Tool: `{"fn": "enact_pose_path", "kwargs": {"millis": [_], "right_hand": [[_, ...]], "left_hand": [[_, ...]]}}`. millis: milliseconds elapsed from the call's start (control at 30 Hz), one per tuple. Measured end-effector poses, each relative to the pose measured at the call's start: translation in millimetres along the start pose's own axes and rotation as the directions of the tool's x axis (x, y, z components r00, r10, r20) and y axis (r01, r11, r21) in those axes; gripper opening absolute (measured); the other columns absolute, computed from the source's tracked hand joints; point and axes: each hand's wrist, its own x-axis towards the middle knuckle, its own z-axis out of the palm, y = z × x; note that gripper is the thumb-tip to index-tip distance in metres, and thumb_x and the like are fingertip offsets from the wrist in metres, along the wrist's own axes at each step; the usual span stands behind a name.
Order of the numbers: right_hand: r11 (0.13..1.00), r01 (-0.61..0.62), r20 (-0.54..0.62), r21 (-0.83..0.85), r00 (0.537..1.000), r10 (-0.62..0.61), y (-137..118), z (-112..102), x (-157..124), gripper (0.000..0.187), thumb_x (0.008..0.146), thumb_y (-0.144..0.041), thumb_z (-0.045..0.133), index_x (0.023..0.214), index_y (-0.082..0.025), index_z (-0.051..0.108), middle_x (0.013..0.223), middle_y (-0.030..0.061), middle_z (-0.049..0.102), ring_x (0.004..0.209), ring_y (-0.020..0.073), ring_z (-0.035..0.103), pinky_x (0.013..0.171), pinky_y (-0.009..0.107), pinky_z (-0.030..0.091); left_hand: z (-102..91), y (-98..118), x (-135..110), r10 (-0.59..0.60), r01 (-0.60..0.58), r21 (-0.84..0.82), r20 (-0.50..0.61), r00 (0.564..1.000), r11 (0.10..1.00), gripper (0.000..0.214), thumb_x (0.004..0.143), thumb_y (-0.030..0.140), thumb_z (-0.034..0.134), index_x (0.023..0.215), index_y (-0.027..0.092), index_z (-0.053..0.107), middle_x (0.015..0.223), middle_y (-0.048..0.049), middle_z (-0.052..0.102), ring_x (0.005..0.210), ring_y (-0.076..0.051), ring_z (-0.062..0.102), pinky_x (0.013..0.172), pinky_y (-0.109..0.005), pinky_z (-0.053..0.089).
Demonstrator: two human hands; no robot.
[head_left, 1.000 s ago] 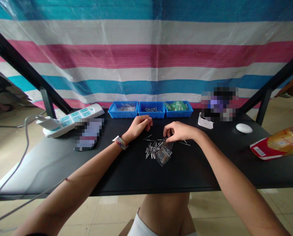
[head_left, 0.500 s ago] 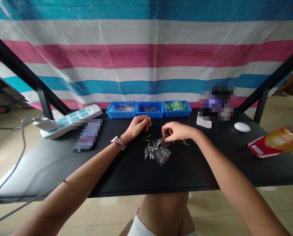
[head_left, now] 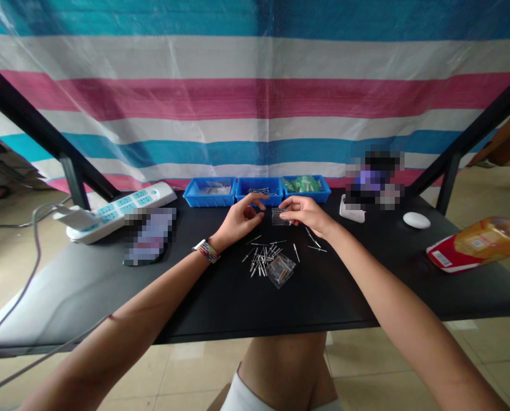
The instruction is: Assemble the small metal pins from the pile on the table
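My right hand [head_left: 304,211] is raised above the black table [head_left: 220,291], its fingers pinched on a small clear plastic bag [head_left: 279,216]. Close beside the bag on its left hovers my left hand [head_left: 240,217], fingers partly spread, index finger pointing toward it; a beaded band sits on that wrist. Below both hands lies a loose pile of small metal rivets [head_left: 263,260]. At the pile's right edge rests another clear bag with rivets inside [head_left: 281,270].
Three blue bins [head_left: 258,191] line the table's back edge against a striped tarp. A white power strip [head_left: 121,208] and a blurred object [head_left: 149,235] sit left. A white stand [head_left: 352,210], a white mouse [head_left: 416,220] and a red-and-yellow packet [head_left: 473,245] lie right.
My right hand has lifted a clear bag off the rivet pile and carried it up toward the bins. My left hand has opened and risen to meet it.
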Motion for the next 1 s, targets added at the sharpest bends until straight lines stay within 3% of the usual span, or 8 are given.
{"fn": "enact_pose_path", "kwargs": {"millis": [133, 333, 467, 633, 867, 1000], "right_hand": [[0.998, 0.017, -0.024, 0.056, 1.000, -0.016, 4, 6, 1, 0.051, 0.063, -0.031, 0.091, 0.109, -0.018, 0.072, 0.068, -0.0045, 0.064, 0.059, 0.0128, 0.058, 0.056, 0.026, 0.041], [0.990, 0.000, 0.073, 0.141, 0.997, -0.010, 0, 13, -4, 0.048, 0.072, -0.035, 0.090, 0.113, -0.018, 0.072, 0.073, -0.0015, 0.068, 0.063, 0.0134, 0.061, 0.057, 0.025, 0.047], [0.980, -0.009, 0.088, 0.198, 0.996, -0.009, -4, 15, -7, 0.038, 0.082, -0.046, 0.083, 0.108, -0.020, 0.074, 0.094, 0.0043, 0.073, 0.075, 0.0144, 0.067, 0.061, 0.025, 0.053], [0.981, 0.111, 0.044, 0.161, 0.992, -0.120, -2, 19, -7, 0.045, 0.073, -0.041, 0.090, 0.108, -0.021, 0.072, 0.098, 0.0035, 0.071, 0.082, 0.0167, 0.069, 0.066, 0.027, 0.057], [0.973, 0.180, -0.010, 0.147, 0.984, -0.181, 4, 24, -4, 0.042, 0.070, -0.038, 0.090, 0.102, -0.020, 0.069, 0.085, 0.0016, 0.071, 0.074, 0.0181, 0.070, 0.069, 0.034, 0.060], [0.973, 0.159, -0.080, 0.169, 0.986, -0.147, 4, 23, -3, 0.040, 0.070, -0.035, 0.089, 0.099, -0.019, 0.068, 0.080, 0.0001, 0.071, 0.067, 0.0159, 0.067, 0.068, 0.033, 0.057]], "left_hand": [[1.7, 3, -2, 0.144, -0.152, 0.187, 0.056, 0.988, 0.970, 0.031, 0.095, 0.029, 0.074, 0.126, 0.023, 0.073, 0.118, -0.0082, 0.069, 0.074, -0.012, 0.067, 0.064, -0.024, 0.055], [3.6, 8, -3, 0.245, -0.254, 0.218, 0.067, 0.967, 0.942, 0.018, 0.101, 0.035, 0.071, 0.113, 0.025, 0.080, 0.114, -0.0085, 0.070, 0.085, -0.015, 0.069, 0.070, -0.027, 0.057], [2.8, 7, -2, 0.147, -0.144, 0.200, 0.001, 0.989, 0.969, 0.021, 0.102, 0.039, 0.069, 0.106, 0.022, 0.081, 0.102, -0.0077, 0.076, 0.082, -0.016, 0.069, 0.069, -0.026, 0.055], [5.1, 6, -1, -0.070, 0.070, -0.017, -0.043, 0.997, 0.997, 0.028, 0.095, 0.044, 0.076, 0.107, 0.018, 0.080, 0.089, -0.0070, 0.078, 0.067, -0.015, 0.069, 0.063, -0.026, 0.055], [6.6, 21, -1, -0.075, 0.069, -0.175, -0.028, 0.997, 0.982, 0.054, 0.087, 0.037, 0.084, 0.133, 0.017, 0.064, 0.076, 0.0004, 0.071, 0.064, -0.015, 0.072, 0.064, -0.025, 0.058], [3.3, 20, -3, -0.007, 0.010, -0.096, 0.029, 1.000, 0.995, 0.045, 0.095, 0.036, 0.075, 0.135, 0.018, 0.064, 0.094, -0.0045, 0.074, 0.075, -0.017, 0.075, 0.067, -0.025, 0.058]]}}
